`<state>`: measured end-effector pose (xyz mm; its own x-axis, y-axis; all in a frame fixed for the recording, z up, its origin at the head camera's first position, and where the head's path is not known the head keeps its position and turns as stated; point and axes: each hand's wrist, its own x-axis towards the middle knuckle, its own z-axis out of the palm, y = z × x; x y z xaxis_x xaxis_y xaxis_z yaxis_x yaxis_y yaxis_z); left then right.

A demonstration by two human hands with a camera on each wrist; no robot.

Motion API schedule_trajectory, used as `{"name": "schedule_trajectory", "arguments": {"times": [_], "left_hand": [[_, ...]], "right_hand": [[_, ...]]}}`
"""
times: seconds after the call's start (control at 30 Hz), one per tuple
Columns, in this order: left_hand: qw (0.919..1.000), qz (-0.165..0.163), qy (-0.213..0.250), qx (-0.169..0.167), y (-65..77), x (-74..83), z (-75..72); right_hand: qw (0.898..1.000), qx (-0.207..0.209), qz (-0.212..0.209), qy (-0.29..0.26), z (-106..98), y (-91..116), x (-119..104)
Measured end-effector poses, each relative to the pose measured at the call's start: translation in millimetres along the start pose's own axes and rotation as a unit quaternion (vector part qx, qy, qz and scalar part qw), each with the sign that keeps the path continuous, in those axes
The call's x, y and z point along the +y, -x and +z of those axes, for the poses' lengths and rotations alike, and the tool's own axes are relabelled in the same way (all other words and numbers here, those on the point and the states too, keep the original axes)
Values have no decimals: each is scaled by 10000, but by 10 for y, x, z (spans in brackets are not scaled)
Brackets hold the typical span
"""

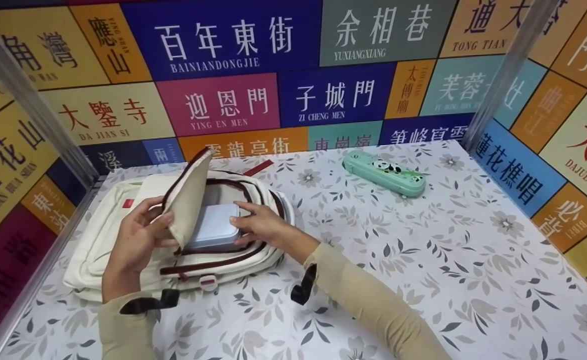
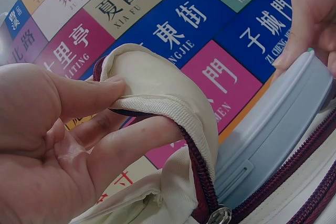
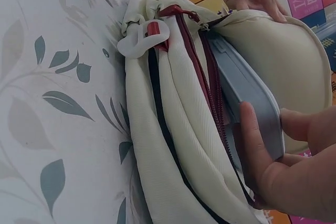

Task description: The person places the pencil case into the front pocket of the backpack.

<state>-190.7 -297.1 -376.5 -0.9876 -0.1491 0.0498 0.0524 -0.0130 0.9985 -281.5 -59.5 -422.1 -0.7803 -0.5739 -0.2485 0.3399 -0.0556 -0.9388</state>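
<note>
A cream backpack [image 1: 118, 240] with dark red zips lies on the table, its front pocket unzipped. My left hand [image 1: 138, 237] pinches the lifted pocket flap [image 2: 157, 77] between thumb and fingers and holds it up. With thumb and fingers at its right end, my right hand [image 1: 260, 222] grips a pale blue box [image 1: 215, 225], which is partly inside the pocket. In the right wrist view the box [image 3: 247, 87] stands between the flap and the zip edge, its far end hidden in the pocket.
To the right at the back of the table [image 1: 453, 255] lies a green pencil case [image 1: 386, 172] with panda pictures. A red strap [image 1: 259, 168] sticks out behind the backpack. Panels with coloured place names [image 1: 218, 102] stand behind and at both sides.
</note>
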Motion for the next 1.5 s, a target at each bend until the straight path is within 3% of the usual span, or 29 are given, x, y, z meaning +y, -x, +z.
{"name": "schedule_trajectory", "arguments": {"times": [0.13,0.5,0.77,1.5], "left_hand": [[10000,0,63,1,0,-13,-4],[10000,62,44,18,-15,-16,14],[9999,65,-82,-40,-22,-32,26],[9999,126,-38,-61,-32,-35,39]], "right_hand": [[10000,-76,40,-19,-24,23,12],[9990,253,-356,137,72,-16,82],[9993,116,-254,-242,259,-76,142],[9963,445,-263,-689,499,-235,222]]}}
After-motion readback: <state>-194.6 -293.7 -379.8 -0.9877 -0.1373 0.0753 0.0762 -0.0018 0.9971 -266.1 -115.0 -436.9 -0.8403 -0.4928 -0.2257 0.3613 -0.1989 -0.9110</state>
